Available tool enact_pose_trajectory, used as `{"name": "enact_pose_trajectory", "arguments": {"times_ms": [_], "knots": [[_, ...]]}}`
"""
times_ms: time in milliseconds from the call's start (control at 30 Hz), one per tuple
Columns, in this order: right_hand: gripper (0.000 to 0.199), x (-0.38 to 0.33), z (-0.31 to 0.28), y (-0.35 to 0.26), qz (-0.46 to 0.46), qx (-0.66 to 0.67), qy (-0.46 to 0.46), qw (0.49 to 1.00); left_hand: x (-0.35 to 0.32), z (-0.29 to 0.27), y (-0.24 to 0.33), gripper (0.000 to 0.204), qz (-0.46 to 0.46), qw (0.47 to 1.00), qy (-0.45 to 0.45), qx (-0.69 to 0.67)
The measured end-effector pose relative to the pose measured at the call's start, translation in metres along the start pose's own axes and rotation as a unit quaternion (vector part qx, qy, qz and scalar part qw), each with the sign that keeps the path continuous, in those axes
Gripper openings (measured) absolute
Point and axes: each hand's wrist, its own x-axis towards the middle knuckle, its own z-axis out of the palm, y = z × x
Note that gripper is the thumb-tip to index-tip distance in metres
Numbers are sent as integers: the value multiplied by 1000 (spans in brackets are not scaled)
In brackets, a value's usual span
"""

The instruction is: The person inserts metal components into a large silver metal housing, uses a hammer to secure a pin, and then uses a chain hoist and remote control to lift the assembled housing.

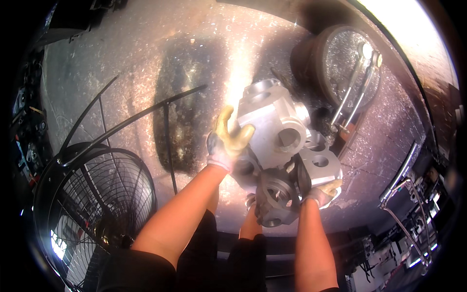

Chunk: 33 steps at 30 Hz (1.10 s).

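My left hand [230, 141], in a pale yellow glove, has thumb and forefinger spread apart beside the left face of a large silver-grey metal casting [265, 129] with round bores. Whether its palm presses on that casting I cannot tell. My right hand [322, 193], gloved too, is closed around the lower right edge of a smaller grey casting [318, 163]; its fingers are partly hidden. Between my wrists sits a darker ring-shaped metal part [277, 197] with several holes. Another casting [243, 168] shows partly behind my left wrist.
A large black fan [104, 194] with a wire guard stands at left, below a curved black metal frame [138, 117]. At upper right, two ringed metal rods [357, 85] lie across a shavings-covered drum [335, 63]. A bent metal-tube frame [406, 194] stands at right. The floor [131, 63] has dark stains.
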Motion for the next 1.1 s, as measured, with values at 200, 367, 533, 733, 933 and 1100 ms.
{"name": "enact_pose_trajectory", "arguments": {"times_ms": [200,367,533,733,933,1100], "knots": [[94,6,0,6,-13,-1,-17,1000,5,1,-4,77,-17,978,-99,-183],[95,12,7,17,-52,19,-28,998,2,2,-4,65,-70,954,-123,-265],[88,33,13,27,-48,99,-42,993,-1,3,1,76,-147,960,-147,-186],[88,56,14,42,-8,110,-46,993,7,-28,30,58,-199,933,-213,-210],[96,47,11,33,34,74,-13,997,-6,9,3,42,-215,868,-186,-408],[99,41,10,23,43,47,17,998,4,-5,11,48,-201,877,-241,-363]]}}
